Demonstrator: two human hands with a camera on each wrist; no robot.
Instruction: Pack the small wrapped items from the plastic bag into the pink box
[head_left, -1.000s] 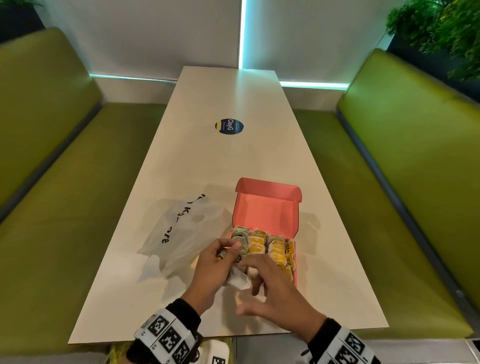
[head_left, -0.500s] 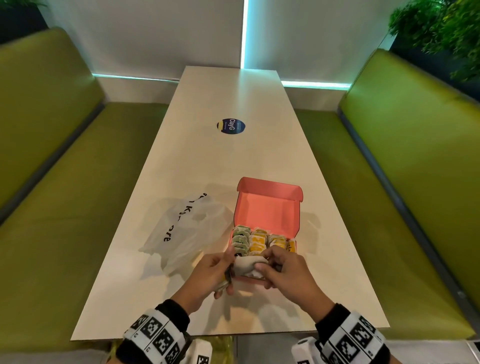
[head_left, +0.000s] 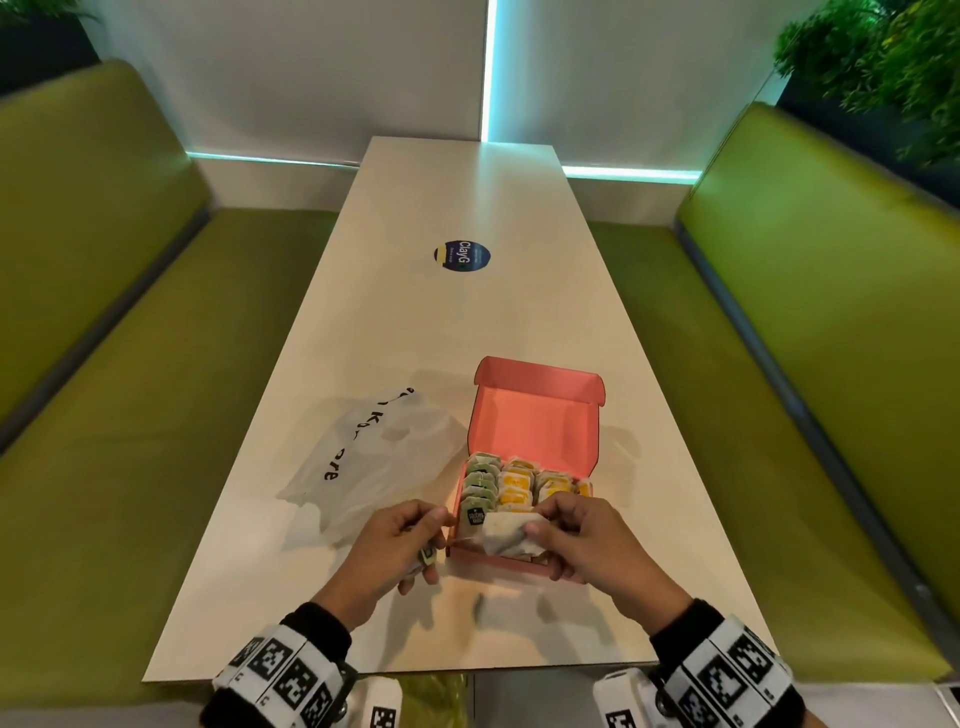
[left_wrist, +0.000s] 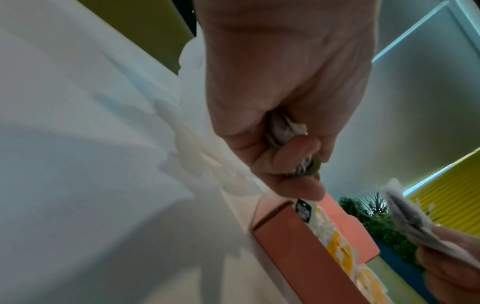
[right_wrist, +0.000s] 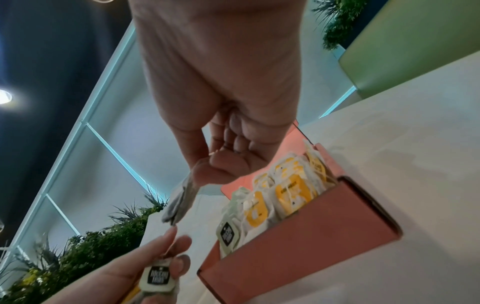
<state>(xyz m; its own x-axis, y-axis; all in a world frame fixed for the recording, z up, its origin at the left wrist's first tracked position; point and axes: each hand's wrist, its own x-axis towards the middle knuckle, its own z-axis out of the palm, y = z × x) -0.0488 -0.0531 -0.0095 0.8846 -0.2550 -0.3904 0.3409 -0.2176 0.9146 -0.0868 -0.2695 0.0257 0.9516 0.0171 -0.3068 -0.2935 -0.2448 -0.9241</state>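
- Head view: the pink box (head_left: 535, 415) stands open on the white table (head_left: 426, 322), its lid tilted back, with rows of green and yellow wrapped items (head_left: 511, 486) upright inside. The right hand (head_left: 587, 540) pinches a pale wrapped item (head_left: 506, 535) between thumb and forefinger over the box's near edge. The left hand (head_left: 387, 545), just left of the box, has its fingers curled round a small packet (head_left: 427, 556) low in the fist. The plastic bag (head_left: 363, 462) lies crumpled beside the box, on its left.
- Left wrist view: the left hand's fingers (left_wrist: 293, 152) are curled tight round crinkled wrapping, which pokes out between them, above the box's near corner (left_wrist: 298, 246).
- Right wrist view: the right hand's thumb and forefinger (right_wrist: 207, 170) are pressed together on the grey-white wrapper (right_wrist: 182, 197), which hangs below them, left of the box.
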